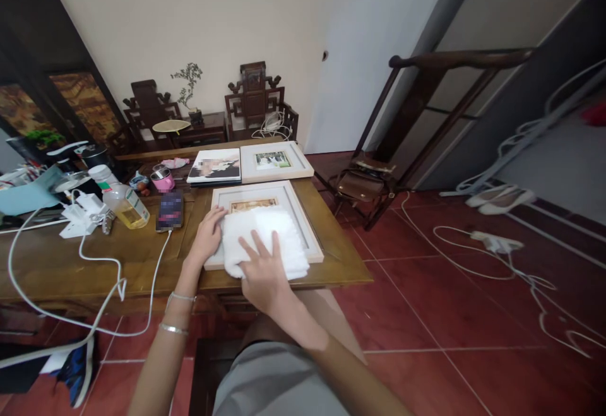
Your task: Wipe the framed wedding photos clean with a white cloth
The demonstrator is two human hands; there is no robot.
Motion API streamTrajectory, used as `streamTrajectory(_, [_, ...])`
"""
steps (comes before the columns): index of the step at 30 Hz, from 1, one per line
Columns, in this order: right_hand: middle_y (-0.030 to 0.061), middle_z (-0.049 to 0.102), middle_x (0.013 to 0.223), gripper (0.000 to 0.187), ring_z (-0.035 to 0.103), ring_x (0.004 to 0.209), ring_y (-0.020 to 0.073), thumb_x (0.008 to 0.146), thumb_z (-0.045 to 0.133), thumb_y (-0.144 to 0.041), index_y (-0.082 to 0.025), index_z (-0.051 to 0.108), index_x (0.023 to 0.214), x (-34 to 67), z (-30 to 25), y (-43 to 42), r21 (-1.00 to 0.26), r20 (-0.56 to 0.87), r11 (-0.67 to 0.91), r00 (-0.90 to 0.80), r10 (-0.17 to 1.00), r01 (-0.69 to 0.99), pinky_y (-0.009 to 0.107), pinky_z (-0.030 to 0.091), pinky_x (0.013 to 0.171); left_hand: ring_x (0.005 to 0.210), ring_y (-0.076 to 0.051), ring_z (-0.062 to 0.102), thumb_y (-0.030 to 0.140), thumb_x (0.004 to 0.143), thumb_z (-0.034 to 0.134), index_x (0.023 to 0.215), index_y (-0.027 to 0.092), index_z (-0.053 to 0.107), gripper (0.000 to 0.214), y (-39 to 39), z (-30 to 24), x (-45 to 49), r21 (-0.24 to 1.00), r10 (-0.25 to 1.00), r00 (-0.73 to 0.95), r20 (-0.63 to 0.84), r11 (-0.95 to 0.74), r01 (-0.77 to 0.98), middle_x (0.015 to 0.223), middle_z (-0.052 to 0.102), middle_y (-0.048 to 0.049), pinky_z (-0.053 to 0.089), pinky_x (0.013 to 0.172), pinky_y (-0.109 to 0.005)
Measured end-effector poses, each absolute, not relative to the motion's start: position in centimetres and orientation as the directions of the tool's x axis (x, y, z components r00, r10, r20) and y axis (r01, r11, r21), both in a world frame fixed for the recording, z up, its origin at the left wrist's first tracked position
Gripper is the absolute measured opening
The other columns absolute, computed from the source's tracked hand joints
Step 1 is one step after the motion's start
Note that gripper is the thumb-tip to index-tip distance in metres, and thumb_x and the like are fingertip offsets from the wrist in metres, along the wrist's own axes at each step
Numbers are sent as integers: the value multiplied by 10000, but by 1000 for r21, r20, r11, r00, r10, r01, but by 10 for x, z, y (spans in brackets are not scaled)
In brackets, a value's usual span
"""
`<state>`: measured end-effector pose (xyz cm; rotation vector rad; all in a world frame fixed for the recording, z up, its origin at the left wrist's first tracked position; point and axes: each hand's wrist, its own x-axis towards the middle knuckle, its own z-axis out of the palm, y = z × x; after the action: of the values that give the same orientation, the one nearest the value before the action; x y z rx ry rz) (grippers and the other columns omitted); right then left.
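A folded white towel (288,239) lies over a pale picture frame (293,198) near the table's front edge. My right hand (266,277) rests flat on the towel with its fingers spread. At the left side of the picture frame, my left hand (208,236) touches its edge, fingers extended and apart from one another only slightly. Part of a brownish printed picture (250,204) shows above the towel; the rest is covered.
Behind lie a second framed photo (298,166) and a photo panel (215,166). Left of my hands are a phone (169,211) on a white cable, a bottle of yellow liquid (127,208), a pink cup (163,180) and a power strip (83,214). A wooden chair (364,182) stands at right.
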<state>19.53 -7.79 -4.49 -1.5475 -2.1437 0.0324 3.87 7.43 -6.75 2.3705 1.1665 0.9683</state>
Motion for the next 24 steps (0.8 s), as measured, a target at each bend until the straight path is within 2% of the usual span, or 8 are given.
streamTrajectory(6, [91, 609, 1331, 351, 440, 1346, 305, 641, 501, -34, -179, 723, 871, 237, -40, -92, -371, 461, 456, -265, 847, 809, 587, 159, 1177, 1378, -207, 394, 45, 828, 364, 1258, 134, 599, 498, 74, -67, 37, 548, 776, 469, 422, -631, 550, 1371, 551, -106, 284, 1175, -431])
streamTrajectory(9, [129, 645, 1273, 285, 494, 1305, 279, 628, 468, -31, -167, 684, 754, 275, -43, -102, -384, 492, 415, -198, 848, 825, 525, 184, 1188, 1381, -221, 385, 76, 863, 373, 1258, 136, 604, 461, 74, -68, 38, 537, 769, 479, 423, -639, 551, 1355, 562, -112, 282, 1171, -451])
streamTrajectory(11, [158, 661, 1237, 218, 535, 1262, 287, 684, 464, -74, -169, 657, 716, 300, -49, -102, -427, 506, 337, -87, 858, 839, 511, 238, 1167, 1385, -233, 376, 108, 890, 384, 1259, 146, 605, 432, 74, -69, 39, 535, 770, 483, 418, -638, 554, 1355, 561, -114, 279, 1168, -471])
streamTrajectory(14, [161, 705, 1131, 234, 626, 1115, 303, 821, 462, -240, -154, 672, 880, 329, -55, -84, -588, 433, 144, 159, 888, 796, 469, 443, 1004, 1394, -241, 359, 123, 904, 386, 1262, 140, 604, 420, 74, -71, 39, 532, 772, 487, 409, -635, 560, 1372, 543, -123, 269, 1171, -478])
streamTrajectory(17, [155, 707, 1102, 394, 648, 1033, 307, 829, 529, -343, -117, 613, 1141, 342, -47, -45, -659, 328, -12, 302, 895, 752, 401, 508, 869, 1399, -235, 349, 108, 899, 384, 1261, 149, 606, 427, 75, -73, 39, 531, 772, 488, 408, -635, 561, 1377, 539, -115, 262, 1173, -475])
streamTrajectory(19, [171, 692, 1117, 430, 635, 1039, 311, 808, 564, -285, -94, 582, 1192, 339, -35, -13, -597, 286, -54, 276, 918, 800, 386, 496, 868, 1400, -230, 348, 99, 893, 391, 1260, 173, 608, 432, 75, -74, 38, 532, 769, 488, 413, -639, 556, 1377, 542, -102, 262, 1172, -484])
streamTrajectory(21, [191, 685, 1107, 356, 622, 1054, 319, 810, 526, -174, -90, 608, 1146, 325, -22, 20, -456, 239, -54, 180, 954, 888, 406, 474, 894, 1402, -229, 346, 87, 885, 394, 1258, 180, 609, 441, 76, -75, 37, 532, 763, 494, 416, -645, 548, 1377, 543, -98, 261, 1171, -491])
streamTrajectory(24, [225, 628, 1224, 347, 500, 1235, 355, 804, 519, -107, -104, 625, 1135, 289, -14, 59, -191, 223, 117, -73, 972, 975, 554, 351, 1015, 1408, -223, 337, 47, 856, 374, 1257, 165, 610, 480, 77, -75, 35, 536, 755, 501, 422, -654, 534, 1381, 539, -105, 255, 1176, -484])
